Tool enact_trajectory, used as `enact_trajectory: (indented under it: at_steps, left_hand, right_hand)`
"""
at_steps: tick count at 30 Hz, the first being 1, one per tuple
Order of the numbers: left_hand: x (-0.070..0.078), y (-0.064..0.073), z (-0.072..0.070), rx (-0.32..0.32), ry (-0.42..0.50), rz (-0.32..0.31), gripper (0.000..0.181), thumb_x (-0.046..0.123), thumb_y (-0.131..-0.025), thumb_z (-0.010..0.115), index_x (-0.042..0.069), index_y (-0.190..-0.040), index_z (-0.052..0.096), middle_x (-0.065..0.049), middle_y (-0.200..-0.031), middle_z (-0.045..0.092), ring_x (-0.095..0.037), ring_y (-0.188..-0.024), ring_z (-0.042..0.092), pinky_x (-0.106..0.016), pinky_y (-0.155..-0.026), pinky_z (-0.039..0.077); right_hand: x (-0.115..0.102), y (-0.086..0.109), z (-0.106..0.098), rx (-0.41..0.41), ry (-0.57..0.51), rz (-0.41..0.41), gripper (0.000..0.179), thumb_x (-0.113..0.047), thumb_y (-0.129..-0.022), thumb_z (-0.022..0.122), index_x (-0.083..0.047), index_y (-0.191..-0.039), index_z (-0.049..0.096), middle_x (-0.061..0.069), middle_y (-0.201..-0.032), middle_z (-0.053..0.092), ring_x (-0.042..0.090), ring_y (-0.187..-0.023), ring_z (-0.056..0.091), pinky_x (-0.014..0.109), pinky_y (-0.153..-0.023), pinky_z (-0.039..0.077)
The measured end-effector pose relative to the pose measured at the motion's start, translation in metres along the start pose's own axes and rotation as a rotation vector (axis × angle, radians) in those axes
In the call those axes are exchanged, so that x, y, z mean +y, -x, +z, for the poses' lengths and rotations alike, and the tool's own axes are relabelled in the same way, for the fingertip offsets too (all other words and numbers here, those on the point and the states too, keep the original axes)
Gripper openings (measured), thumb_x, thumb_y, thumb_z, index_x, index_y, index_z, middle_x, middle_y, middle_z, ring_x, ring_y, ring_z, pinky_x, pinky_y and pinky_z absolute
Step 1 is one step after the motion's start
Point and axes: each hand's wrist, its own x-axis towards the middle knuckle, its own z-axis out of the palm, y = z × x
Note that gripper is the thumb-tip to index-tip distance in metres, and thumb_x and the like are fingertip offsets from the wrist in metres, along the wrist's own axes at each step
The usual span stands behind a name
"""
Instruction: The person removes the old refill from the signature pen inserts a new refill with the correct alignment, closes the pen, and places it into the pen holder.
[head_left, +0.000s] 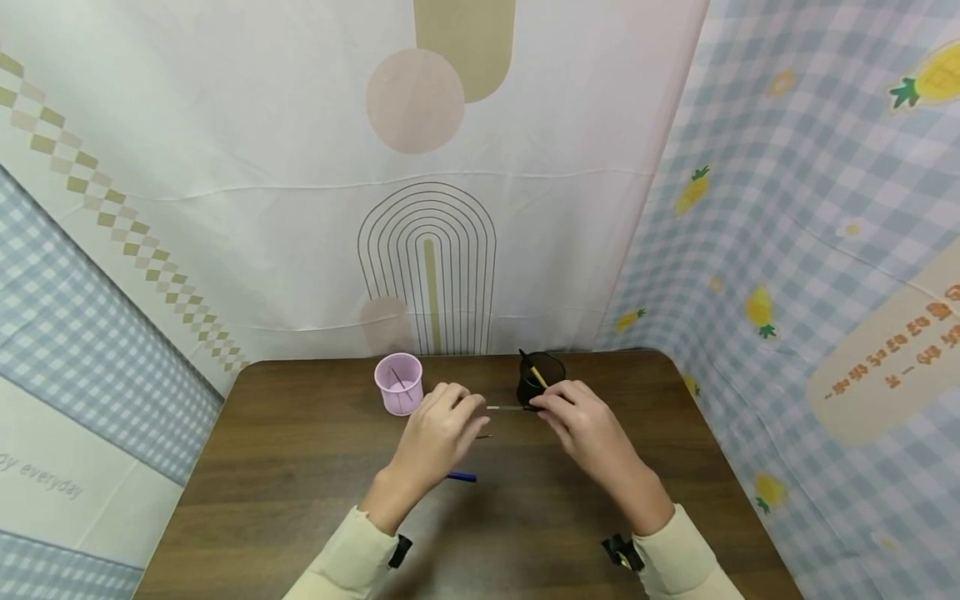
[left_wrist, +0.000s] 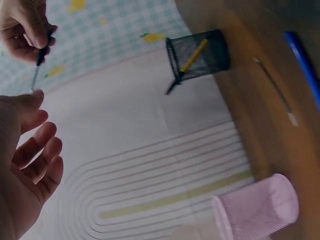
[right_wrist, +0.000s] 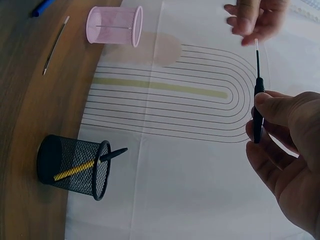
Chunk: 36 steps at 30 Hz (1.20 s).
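Head view: left of the black mesh cup (head_left: 528, 388), the left hand (head_left: 442, 429) bends its fingers at the free tip of a slim refill (head_left: 506, 407); whether they pinch it, I cannot tell. From the black barrel (right_wrist: 257, 120) the refill points toward that hand, its long axis running sideways in front of the cup. Nearer the cup, the right hand (head_left: 588, 425) pinches the barrel. The refill looks thin, dark along its stem, pale-tipped; the barrel tapers.
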Motion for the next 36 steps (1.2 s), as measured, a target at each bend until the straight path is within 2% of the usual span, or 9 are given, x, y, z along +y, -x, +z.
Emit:
enact_trajectory:
  at_steps: [6, 11, 19, 26, 36]
  left_hand:
    - [-0.01, 0.028, 0.01, -0.085, 0.005, -0.037, 0.035, 0.021, -0.082, 0.088, 0.006, -0.108, 0.071, -0.003, -0.095, 0.063, -0.021, -0.085, 0.06, -0.035, -0.078, 0.053]
    - [-0.011, 0.056, 0.024, -0.172, -0.02, -0.039, 0.044, 0.027, -0.081, 0.088, 0.006, -0.116, 0.069, -0.003, -0.098, 0.064, -0.021, -0.09, 0.061, -0.036, -0.08, 0.054]
    - [-0.02, 0.087, 0.039, -0.232, -0.034, -0.079, 0.048, 0.025, -0.077, 0.091, 0.006, -0.115, 0.069, -0.004, -0.098, 0.063, -0.022, -0.088, 0.06, -0.038, -0.078, 0.053]
    - [-0.031, 0.107, 0.054, -0.355, -0.121, -0.099, 0.047, 0.026, -0.076, 0.092, 0.01, -0.113, 0.068, -0.003, -0.1, 0.061, -0.021, -0.087, 0.057, -0.036, -0.073, 0.05]
    - [-0.038, 0.119, 0.065, -0.485, -0.156, -0.168, 0.041, 0.031, -0.076, 0.091, 0.013, -0.105, 0.067, -0.003, -0.101, 0.06, -0.023, -0.09, 0.057, -0.035, -0.068, 0.047]
  right_hand:
    - [0.004, 0.003, -0.001, -0.005, 0.001, 0.024, 0.023, -0.001, -0.082, 0.083, -0.01, -0.102, 0.077, 0.001, -0.101, 0.068, 0.018, -0.091, 0.063, 0.033, -0.074, 0.057]
    - [0.009, 0.01, -0.002, -0.006, 0.005, 0.048, 0.023, 0.0, -0.081, 0.083, -0.01, -0.102, 0.077, 0.001, -0.101, 0.069, 0.017, -0.091, 0.063, 0.033, -0.074, 0.057]
    - [0.015, 0.012, 0.0, -0.003, -0.007, 0.06, 0.023, 0.0, -0.082, 0.083, -0.009, -0.101, 0.076, 0.002, -0.1, 0.069, 0.018, -0.093, 0.064, 0.035, -0.077, 0.058]
    - [0.017, 0.013, 0.003, -0.005, -0.024, 0.064, 0.024, 0.002, -0.081, 0.083, -0.009, -0.101, 0.077, 0.002, -0.1, 0.068, 0.019, -0.093, 0.064, 0.035, -0.077, 0.057]
    - [0.016, 0.016, 0.007, -0.001, -0.025, 0.066, 0.025, 0.002, -0.08, 0.084, -0.01, -0.101, 0.077, 0.001, -0.1, 0.069, 0.018, -0.093, 0.064, 0.035, -0.075, 0.058]
